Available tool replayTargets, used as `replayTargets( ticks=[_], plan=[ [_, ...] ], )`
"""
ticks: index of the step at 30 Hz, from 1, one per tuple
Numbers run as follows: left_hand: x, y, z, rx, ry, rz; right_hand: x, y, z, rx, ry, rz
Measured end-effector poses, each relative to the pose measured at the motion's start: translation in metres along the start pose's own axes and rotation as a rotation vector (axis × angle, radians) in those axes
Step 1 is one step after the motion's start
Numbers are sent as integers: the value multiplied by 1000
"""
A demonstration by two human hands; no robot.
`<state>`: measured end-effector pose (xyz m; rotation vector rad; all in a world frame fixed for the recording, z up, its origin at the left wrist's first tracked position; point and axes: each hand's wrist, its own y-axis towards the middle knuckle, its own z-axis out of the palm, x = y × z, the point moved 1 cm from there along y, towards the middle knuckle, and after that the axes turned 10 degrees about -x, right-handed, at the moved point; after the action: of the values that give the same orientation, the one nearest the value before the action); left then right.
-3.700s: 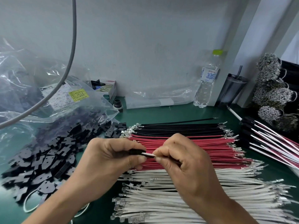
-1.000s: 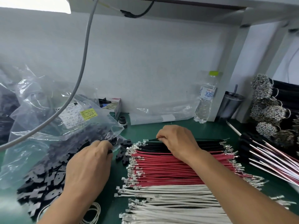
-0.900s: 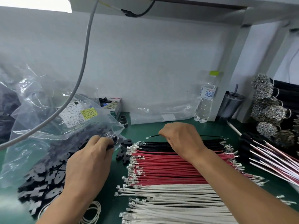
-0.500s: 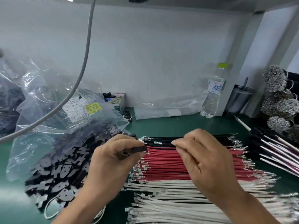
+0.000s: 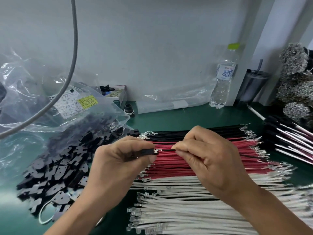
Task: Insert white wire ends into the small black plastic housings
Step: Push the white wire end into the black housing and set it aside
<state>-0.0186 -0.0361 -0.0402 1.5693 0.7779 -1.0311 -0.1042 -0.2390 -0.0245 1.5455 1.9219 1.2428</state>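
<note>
Head cam: left hand (image 5: 118, 160) pinches a black housing (image 5: 147, 152), right hand (image 5: 210, 160) pinches a black wire (image 5: 166, 150). Wire's metal tip sits right at the housing mouth, between both hands.

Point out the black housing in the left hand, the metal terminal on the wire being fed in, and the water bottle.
black housing (image 5: 147, 152), head view: its side between thumb and finger.
metal terminal (image 5: 157, 150), head view: the crimped tip.
water bottle (image 5: 222, 82), head view: just below its label.

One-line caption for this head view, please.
Left hand holds a black housing while right hand brings a black wire to it.
</note>
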Motion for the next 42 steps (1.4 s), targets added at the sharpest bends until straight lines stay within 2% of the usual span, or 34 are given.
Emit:
replayTargets(
  ticks=[9, 15, 20, 24, 29, 34, 40, 42],
  plan=[
    [0, 1, -4, 64, 71, 91, 3, -2, 4, 132, 135, 141],
    [-1, -2, 1, 62, 291, 144, 10, -3, 6, 140, -48, 11],
    [-2, -1, -1, 90, 174, 102, 10, -6, 12, 152, 125, 125],
    [-1, -1, 0, 57, 190, 111, 6, -4, 10, 92, 117, 151],
    [1, -1, -2, 49, 185, 114, 15, -3, 18, 78, 54, 59],
    [0, -1, -3, 47, 214, 110, 16, -4, 21, 104, 61, 64],
    [8, 2, -3, -62, 156, 4, 12, 3, 9, -101, -200, -74],
    [10, 3, -5, -138, 111, -58, 15, -2, 14, 21, -210, -121]
  ],
)
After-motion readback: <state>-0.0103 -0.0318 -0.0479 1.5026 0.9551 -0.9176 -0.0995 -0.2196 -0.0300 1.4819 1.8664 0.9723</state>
